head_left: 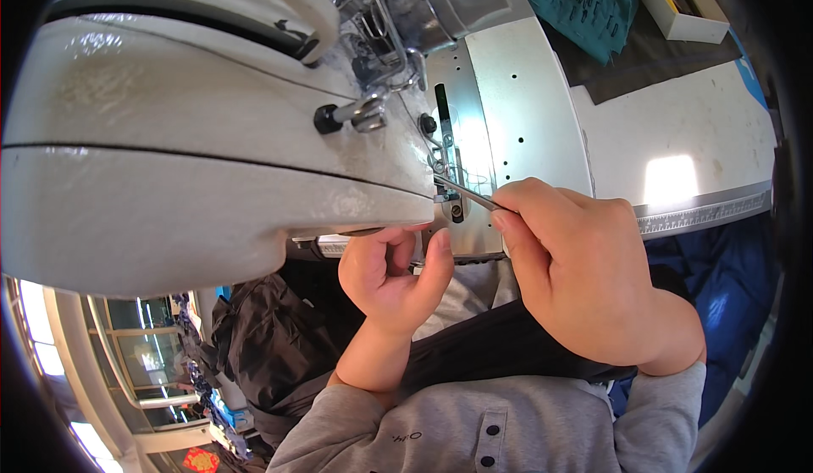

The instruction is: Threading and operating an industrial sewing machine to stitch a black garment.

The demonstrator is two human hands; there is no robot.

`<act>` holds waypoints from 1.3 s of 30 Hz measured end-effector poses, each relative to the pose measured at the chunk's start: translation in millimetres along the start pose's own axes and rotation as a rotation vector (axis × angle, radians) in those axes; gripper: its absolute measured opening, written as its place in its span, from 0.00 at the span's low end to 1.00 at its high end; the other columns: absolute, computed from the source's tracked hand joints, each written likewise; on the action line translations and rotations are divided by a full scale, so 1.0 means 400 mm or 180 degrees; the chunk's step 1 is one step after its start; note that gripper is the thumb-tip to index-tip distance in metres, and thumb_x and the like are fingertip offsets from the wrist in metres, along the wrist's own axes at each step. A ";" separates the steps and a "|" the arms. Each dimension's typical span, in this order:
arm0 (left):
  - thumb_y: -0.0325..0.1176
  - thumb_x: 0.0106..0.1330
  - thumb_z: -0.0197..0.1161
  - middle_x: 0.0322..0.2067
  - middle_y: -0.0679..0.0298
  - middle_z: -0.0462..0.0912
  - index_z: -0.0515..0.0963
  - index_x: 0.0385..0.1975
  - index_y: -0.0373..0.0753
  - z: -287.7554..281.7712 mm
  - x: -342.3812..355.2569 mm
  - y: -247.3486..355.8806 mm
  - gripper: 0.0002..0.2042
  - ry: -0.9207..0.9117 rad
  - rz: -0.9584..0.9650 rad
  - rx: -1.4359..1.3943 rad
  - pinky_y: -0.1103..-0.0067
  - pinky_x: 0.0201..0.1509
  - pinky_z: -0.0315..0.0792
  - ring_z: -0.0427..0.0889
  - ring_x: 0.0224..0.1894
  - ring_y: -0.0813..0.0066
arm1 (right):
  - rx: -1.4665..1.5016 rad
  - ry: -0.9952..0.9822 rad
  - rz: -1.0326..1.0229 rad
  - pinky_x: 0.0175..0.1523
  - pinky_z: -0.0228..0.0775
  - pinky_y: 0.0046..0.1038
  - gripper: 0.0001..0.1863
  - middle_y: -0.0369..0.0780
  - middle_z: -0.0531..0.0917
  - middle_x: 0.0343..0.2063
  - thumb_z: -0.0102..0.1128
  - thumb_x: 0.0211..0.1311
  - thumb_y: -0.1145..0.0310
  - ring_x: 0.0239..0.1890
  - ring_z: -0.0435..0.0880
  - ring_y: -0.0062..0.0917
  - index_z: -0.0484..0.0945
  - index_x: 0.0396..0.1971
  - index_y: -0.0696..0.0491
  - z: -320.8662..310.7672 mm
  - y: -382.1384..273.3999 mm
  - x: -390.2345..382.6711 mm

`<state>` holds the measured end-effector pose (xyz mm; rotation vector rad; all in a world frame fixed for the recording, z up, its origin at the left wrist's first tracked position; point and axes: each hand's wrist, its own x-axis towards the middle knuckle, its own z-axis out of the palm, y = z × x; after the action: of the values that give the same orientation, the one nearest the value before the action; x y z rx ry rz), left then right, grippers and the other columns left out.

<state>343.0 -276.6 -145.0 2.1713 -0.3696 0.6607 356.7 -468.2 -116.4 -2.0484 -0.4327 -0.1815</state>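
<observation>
In my right hand [576,261] is a slim pair of metal tweezers [472,194], pinched between thumb and fingers. Their tip reaches the needle area of a white sewing machine [169,193], next to the presser foot parts [456,210]. Whether the tips grip a thread there is too small to tell. My left hand [385,274] is just below the front end of the machine head, palm up. Its thumb stands apart from the curled fingers and nothing shows between them; some fingertips are partly hidden under the head.
A lit metal bed plate [517,109] lies beside the needle. On the right are a white tabletop [677,134] and a ruler strip [703,219] along its front edge. Teal fabric [580,7] and an open box [690,16] sit at the back right. Dark cloth [279,329] hangs at the left.
</observation>
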 end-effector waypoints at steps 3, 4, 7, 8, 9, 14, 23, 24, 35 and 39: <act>0.22 0.54 0.64 0.17 0.75 0.65 0.73 0.33 0.30 0.002 0.002 0.000 0.08 -0.0006 0.0050 -0.0010 0.91 0.24 0.48 0.54 0.18 0.91 | -0.0024 0.0003 0.0004 0.19 0.60 0.31 0.03 0.43 0.73 0.15 0.56 0.54 0.79 0.15 0.73 0.36 0.73 0.28 0.57 -0.001 -0.001 0.000; 0.22 0.55 0.64 0.16 0.75 0.65 0.73 0.33 0.30 0.002 0.002 0.000 0.08 0.0021 0.0038 0.0050 0.91 0.24 0.48 0.54 0.18 0.91 | -0.0035 0.0000 0.0002 0.20 0.60 0.31 0.03 0.43 0.73 0.15 0.56 0.54 0.79 0.15 0.73 0.35 0.73 0.28 0.57 -0.001 -0.002 0.000; 0.23 0.51 0.67 0.14 0.74 0.63 0.73 0.28 0.33 0.009 0.002 -0.005 0.09 0.0228 0.0002 0.0150 0.89 0.20 0.48 0.55 0.16 0.89 | 0.0056 0.0010 -0.0030 0.20 0.60 0.31 0.03 0.43 0.73 0.15 0.56 0.54 0.79 0.15 0.73 0.35 0.73 0.28 0.57 -0.006 -0.001 -0.006; 0.25 0.47 0.71 0.11 0.72 0.62 0.72 0.23 0.36 0.010 0.003 -0.008 0.11 0.0407 -0.0024 0.0192 0.87 0.17 0.48 0.56 0.14 0.86 | 0.0060 0.0004 -0.0046 0.20 0.60 0.31 0.03 0.43 0.73 0.15 0.56 0.54 0.79 0.15 0.73 0.35 0.73 0.28 0.57 -0.012 -0.005 -0.009; 0.25 0.47 0.71 0.11 0.72 0.62 0.72 0.23 0.36 0.010 0.003 -0.009 0.11 0.0422 -0.0023 0.0203 0.87 0.17 0.48 0.56 0.14 0.86 | 0.0071 -0.0149 0.0049 0.20 0.60 0.31 0.03 0.43 0.73 0.15 0.56 0.54 0.79 0.15 0.73 0.35 0.73 0.28 0.57 -0.022 -0.012 -0.014; 0.24 0.47 0.71 0.11 0.72 0.62 0.73 0.22 0.36 0.005 0.003 -0.005 0.10 0.0305 0.0088 0.0252 0.86 0.18 0.49 0.56 0.14 0.86 | 0.0156 -0.0375 0.0033 0.20 0.60 0.30 0.02 0.42 0.73 0.14 0.56 0.54 0.79 0.15 0.73 0.35 0.73 0.28 0.58 -0.014 -0.011 -0.024; 0.21 0.49 0.67 0.12 0.72 0.64 0.78 0.27 0.36 0.015 0.015 0.008 0.06 0.0353 0.0074 0.0049 0.87 0.18 0.51 0.57 0.14 0.87 | 0.0041 -0.0269 -0.0044 0.19 0.63 0.35 0.05 0.41 0.74 0.14 0.58 0.53 0.72 0.15 0.74 0.37 0.71 0.26 0.56 -0.008 -0.010 -0.020; 0.21 0.49 0.67 0.12 0.72 0.64 0.78 0.27 0.36 0.016 0.015 0.008 0.06 0.0354 0.0076 0.0048 0.87 0.18 0.51 0.57 0.14 0.87 | 0.0052 -0.0263 -0.0024 0.20 0.63 0.35 0.05 0.41 0.74 0.14 0.58 0.53 0.72 0.15 0.74 0.37 0.71 0.26 0.56 -0.008 -0.009 -0.021; 0.22 0.48 0.68 0.11 0.73 0.63 0.77 0.26 0.36 0.016 0.008 -0.001 0.07 0.0397 0.0088 0.0180 0.88 0.17 0.50 0.57 0.13 0.88 | 0.0034 -0.0307 -0.0081 0.19 0.63 0.35 0.05 0.41 0.73 0.14 0.57 0.53 0.72 0.14 0.74 0.37 0.71 0.26 0.56 -0.010 -0.005 -0.019; 0.24 0.47 0.69 0.10 0.73 0.62 0.76 0.26 0.36 0.016 0.004 -0.003 0.08 0.0439 0.0010 0.0047 0.88 0.17 0.49 0.56 0.12 0.88 | 0.0096 -0.0020 0.0013 0.19 0.61 0.32 0.03 0.42 0.74 0.14 0.56 0.54 0.76 0.14 0.73 0.35 0.73 0.27 0.57 -0.018 -0.008 -0.012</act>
<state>346.9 -280.8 -148.1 2.1251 -0.2962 0.8122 351.5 -474.1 -111.6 -2.0207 -0.4328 -0.1650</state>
